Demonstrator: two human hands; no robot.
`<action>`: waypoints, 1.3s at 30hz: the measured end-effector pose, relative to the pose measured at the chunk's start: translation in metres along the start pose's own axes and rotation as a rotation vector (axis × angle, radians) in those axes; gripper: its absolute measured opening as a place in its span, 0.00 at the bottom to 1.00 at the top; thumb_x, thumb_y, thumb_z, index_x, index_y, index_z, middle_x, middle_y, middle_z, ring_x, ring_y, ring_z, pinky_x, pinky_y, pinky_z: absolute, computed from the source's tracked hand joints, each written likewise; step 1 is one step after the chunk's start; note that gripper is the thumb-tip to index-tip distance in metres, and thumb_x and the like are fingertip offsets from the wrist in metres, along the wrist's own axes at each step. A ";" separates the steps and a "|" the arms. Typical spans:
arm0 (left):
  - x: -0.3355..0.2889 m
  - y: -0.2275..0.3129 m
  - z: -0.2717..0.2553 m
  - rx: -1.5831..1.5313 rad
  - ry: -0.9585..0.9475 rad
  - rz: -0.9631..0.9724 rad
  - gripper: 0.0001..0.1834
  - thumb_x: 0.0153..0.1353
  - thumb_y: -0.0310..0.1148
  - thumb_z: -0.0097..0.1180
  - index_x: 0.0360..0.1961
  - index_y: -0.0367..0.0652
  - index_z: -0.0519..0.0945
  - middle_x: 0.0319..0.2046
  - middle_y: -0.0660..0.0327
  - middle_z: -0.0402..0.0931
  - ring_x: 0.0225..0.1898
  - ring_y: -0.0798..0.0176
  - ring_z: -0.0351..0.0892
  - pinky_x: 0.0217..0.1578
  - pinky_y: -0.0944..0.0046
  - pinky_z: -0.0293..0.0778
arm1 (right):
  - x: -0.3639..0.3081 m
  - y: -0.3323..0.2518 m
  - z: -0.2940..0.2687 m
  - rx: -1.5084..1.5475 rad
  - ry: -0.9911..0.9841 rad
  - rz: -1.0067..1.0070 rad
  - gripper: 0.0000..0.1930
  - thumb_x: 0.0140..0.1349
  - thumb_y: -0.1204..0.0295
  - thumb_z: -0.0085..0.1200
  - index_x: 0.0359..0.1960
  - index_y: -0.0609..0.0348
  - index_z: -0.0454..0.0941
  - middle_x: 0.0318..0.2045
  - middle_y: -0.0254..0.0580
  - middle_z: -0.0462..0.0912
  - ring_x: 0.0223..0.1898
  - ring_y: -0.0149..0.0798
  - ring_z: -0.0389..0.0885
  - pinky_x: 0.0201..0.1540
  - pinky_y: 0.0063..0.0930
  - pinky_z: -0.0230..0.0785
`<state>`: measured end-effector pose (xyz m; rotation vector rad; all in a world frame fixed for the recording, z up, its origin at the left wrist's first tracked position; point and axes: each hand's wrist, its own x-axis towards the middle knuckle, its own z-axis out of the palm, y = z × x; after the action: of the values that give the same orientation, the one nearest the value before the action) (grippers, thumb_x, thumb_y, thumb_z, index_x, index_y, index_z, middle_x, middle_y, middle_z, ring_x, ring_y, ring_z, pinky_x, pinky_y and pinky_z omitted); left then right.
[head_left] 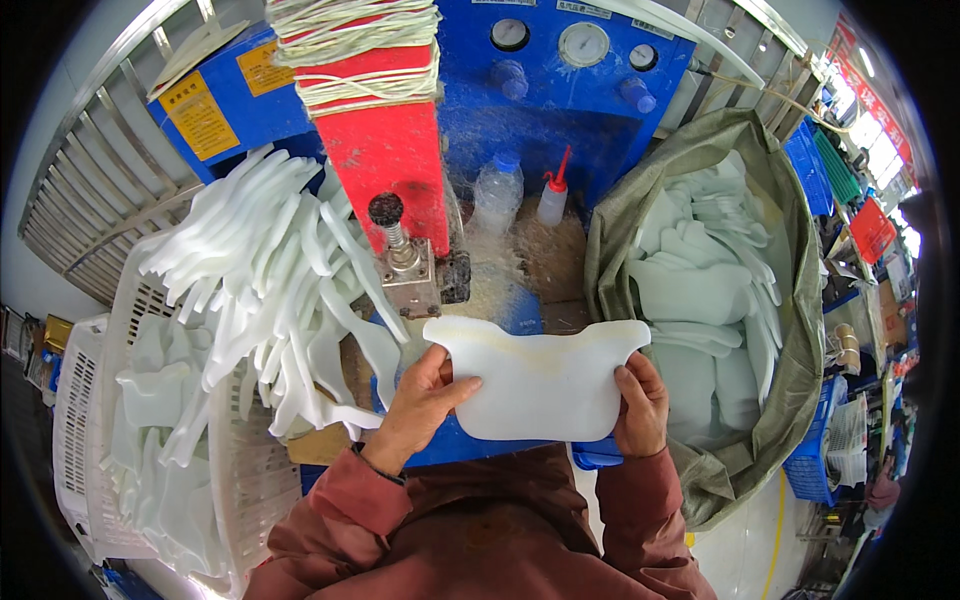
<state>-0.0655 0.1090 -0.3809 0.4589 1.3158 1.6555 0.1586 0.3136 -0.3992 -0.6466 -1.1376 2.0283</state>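
Observation:
Between my two hands a flat white foam-like sheet [540, 390] is stretched out level, with flared upper corners and a rounded lower edge. My left hand [422, 395] pinches its left side, thumb on top. My right hand [640, 402] grips the right side the same way. Just beyond the sheet stands a red machine arm [385, 165] wound with pale cord, with a metal head [410, 275] and a spring-loaded knob at its lower end. To the left of my left hand hangs a big heap of similar white cut pieces [290, 270].
A white plastic basket [255, 470] at left holds more white pieces. On the right, an olive cloth sack [700, 480] is filled with pale shaped sheets. A clear bottle [497, 195] and a red-tipped squeeze bottle [553, 200] stand before the blue machine panel [560, 90] with gauges.

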 end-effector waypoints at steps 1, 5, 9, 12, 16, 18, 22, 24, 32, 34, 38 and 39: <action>-0.002 -0.002 -0.001 0.011 0.012 -0.026 0.21 0.70 0.23 0.62 0.62 0.36 0.73 0.51 0.59 0.83 0.50 0.69 0.81 0.52 0.65 0.77 | -0.003 0.002 -0.002 -0.013 0.009 -0.009 0.17 0.74 0.80 0.53 0.62 0.69 0.78 0.55 0.43 0.86 0.54 0.33 0.84 0.60 0.29 0.75; -0.034 -0.015 -0.009 -0.035 0.022 -0.044 0.23 0.70 0.23 0.62 0.65 0.37 0.73 0.54 0.59 0.82 0.54 0.67 0.81 0.56 0.63 0.77 | -0.026 0.020 -0.006 -0.048 0.013 0.042 0.17 0.74 0.80 0.53 0.62 0.68 0.78 0.54 0.42 0.86 0.53 0.32 0.84 0.59 0.28 0.74; -0.072 -0.031 -0.021 -0.029 0.086 -0.131 0.25 0.70 0.22 0.59 0.67 0.36 0.72 0.57 0.57 0.81 0.56 0.64 0.81 0.58 0.60 0.77 | -0.047 0.047 -0.006 -0.074 0.014 0.167 0.17 0.73 0.80 0.54 0.62 0.67 0.79 0.54 0.42 0.87 0.52 0.31 0.84 0.58 0.28 0.75; -0.082 -0.039 -0.026 -0.059 0.116 -0.127 0.25 0.70 0.20 0.58 0.67 0.36 0.73 0.56 0.57 0.81 0.56 0.63 0.82 0.57 0.58 0.78 | -0.050 0.059 -0.005 -0.075 0.023 0.196 0.16 0.73 0.80 0.54 0.61 0.66 0.80 0.53 0.41 0.87 0.51 0.31 0.84 0.56 0.27 0.76; -0.084 -0.043 -0.031 -0.087 0.099 -0.151 0.25 0.71 0.22 0.59 0.68 0.37 0.72 0.57 0.58 0.81 0.57 0.63 0.81 0.60 0.59 0.77 | -0.051 0.059 -0.005 -0.100 0.020 0.190 0.16 0.73 0.81 0.54 0.60 0.66 0.80 0.51 0.40 0.87 0.49 0.30 0.85 0.53 0.26 0.77; -0.083 -0.046 -0.033 -0.084 0.078 -0.154 0.26 0.72 0.23 0.60 0.69 0.38 0.71 0.57 0.59 0.82 0.58 0.64 0.81 0.61 0.60 0.76 | -0.053 0.057 -0.006 -0.118 0.023 0.187 0.15 0.73 0.81 0.55 0.59 0.66 0.80 0.50 0.39 0.87 0.48 0.29 0.85 0.52 0.25 0.77; -0.075 -0.044 -0.030 -0.062 0.080 -0.099 0.26 0.71 0.22 0.60 0.69 0.39 0.72 0.56 0.59 0.82 0.56 0.66 0.81 0.57 0.62 0.77 | -0.049 0.054 -0.005 -0.119 0.041 0.190 0.15 0.73 0.80 0.55 0.59 0.65 0.81 0.49 0.37 0.88 0.47 0.29 0.85 0.51 0.25 0.77; -0.065 -0.035 -0.030 -0.055 0.097 -0.061 0.26 0.70 0.22 0.60 0.68 0.39 0.72 0.55 0.60 0.83 0.53 0.67 0.81 0.54 0.64 0.78 | -0.037 0.053 0.000 -0.108 0.031 0.164 0.14 0.73 0.80 0.55 0.58 0.64 0.81 0.49 0.37 0.88 0.47 0.28 0.84 0.51 0.24 0.77; -0.023 0.024 -0.035 -0.021 0.130 0.055 0.25 0.67 0.21 0.57 0.66 0.40 0.73 0.49 0.61 0.84 0.45 0.73 0.82 0.41 0.72 0.75 | 0.027 0.036 0.042 -0.065 -0.042 0.119 0.13 0.73 0.79 0.55 0.56 0.65 0.82 0.46 0.33 0.87 0.43 0.25 0.83 0.46 0.20 0.74; -0.018 0.029 -0.036 -0.025 0.133 0.065 0.25 0.67 0.21 0.57 0.66 0.39 0.73 0.49 0.61 0.84 0.45 0.73 0.82 0.41 0.72 0.75 | 0.032 0.031 0.047 -0.032 -0.068 0.112 0.13 0.73 0.79 0.55 0.56 0.65 0.82 0.45 0.33 0.87 0.42 0.24 0.82 0.45 0.18 0.74; -0.022 0.029 -0.033 -0.017 0.158 0.039 0.24 0.67 0.21 0.57 0.65 0.39 0.74 0.49 0.63 0.84 0.42 0.75 0.80 0.37 0.74 0.72 | 0.031 0.027 0.046 -0.086 -0.063 0.083 0.13 0.73 0.79 0.55 0.56 0.65 0.82 0.46 0.34 0.87 0.43 0.24 0.83 0.46 0.19 0.75; -0.023 0.028 -0.032 -0.025 0.146 0.057 0.24 0.67 0.22 0.58 0.64 0.41 0.74 0.48 0.64 0.84 0.41 0.76 0.79 0.35 0.75 0.69 | 0.029 0.027 0.045 -0.068 -0.061 0.078 0.13 0.73 0.79 0.55 0.56 0.66 0.82 0.47 0.35 0.87 0.44 0.25 0.83 0.47 0.20 0.75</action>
<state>-0.0904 0.0724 -0.3613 0.3697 1.3980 1.7783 0.1001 0.3037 -0.4030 -0.6762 -1.2388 2.0958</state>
